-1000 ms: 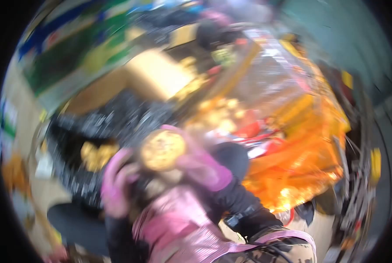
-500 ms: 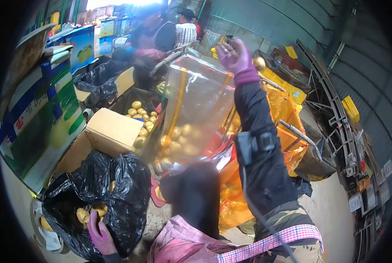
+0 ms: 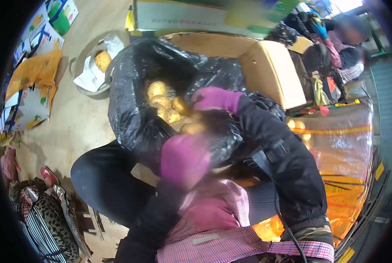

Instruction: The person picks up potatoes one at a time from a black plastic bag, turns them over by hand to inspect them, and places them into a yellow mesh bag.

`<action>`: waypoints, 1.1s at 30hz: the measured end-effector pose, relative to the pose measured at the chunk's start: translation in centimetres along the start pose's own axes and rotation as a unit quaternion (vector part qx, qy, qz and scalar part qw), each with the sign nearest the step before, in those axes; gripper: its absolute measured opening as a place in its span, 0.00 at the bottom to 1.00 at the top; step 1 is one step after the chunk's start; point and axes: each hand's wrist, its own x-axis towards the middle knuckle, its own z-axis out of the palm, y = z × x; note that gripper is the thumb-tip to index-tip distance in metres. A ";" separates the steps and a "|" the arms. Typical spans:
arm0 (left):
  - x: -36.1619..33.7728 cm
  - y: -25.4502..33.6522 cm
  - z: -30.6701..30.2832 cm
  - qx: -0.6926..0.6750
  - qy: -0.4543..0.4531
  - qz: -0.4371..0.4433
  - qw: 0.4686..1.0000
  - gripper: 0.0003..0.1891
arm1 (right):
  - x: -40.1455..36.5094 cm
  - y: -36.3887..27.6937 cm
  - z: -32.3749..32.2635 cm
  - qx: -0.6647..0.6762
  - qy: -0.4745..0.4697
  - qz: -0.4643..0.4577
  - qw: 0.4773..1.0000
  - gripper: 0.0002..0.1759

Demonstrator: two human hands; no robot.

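Both my hands wear purple gloves and are over a black plastic bag that lines a cardboard box. Several potatoes lie inside the bag. My left hand is at the near edge of the bag, blurred by motion, its fingers not distinguishable. At the right side of the potatoes is my right hand, its fingers curled down beside a potato; whether it grips anything is hidden.
A metal basin with paper and a potato stands at the left. To the right are a clear mesh sack and orange sacks. A co-worker with a blue glove sits at the upper right.
The view has turned down and left toward the black bag. My right hand has come down from its raised, open position to the bag. My left hand has moved out of the bag's interior.
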 end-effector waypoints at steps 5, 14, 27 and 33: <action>0.5 -0.5 -0.1 -0.036 -0.020 -0.069 0.997 0.13 | 9.8 1.0 4.5 -0.190 0.042 0.059 0.979 0.36; -0.4 -1.1 0.7 -0.049 -0.030 -0.123 0.991 0.17 | 12.7 5.2 6.5 -0.093 0.013 0.151 0.984 0.24; -0.9 -1.4 1.1 -0.022 0.144 -0.135 0.980 0.37 | -9.2 -8.1 -1.7 0.450 0.043 -0.160 0.878 0.52; -0.6 3.7 0.7 -0.491 0.047 -0.235 0.837 0.49 | -18.8 -13.3 4.0 0.392 0.208 -0.102 0.890 0.51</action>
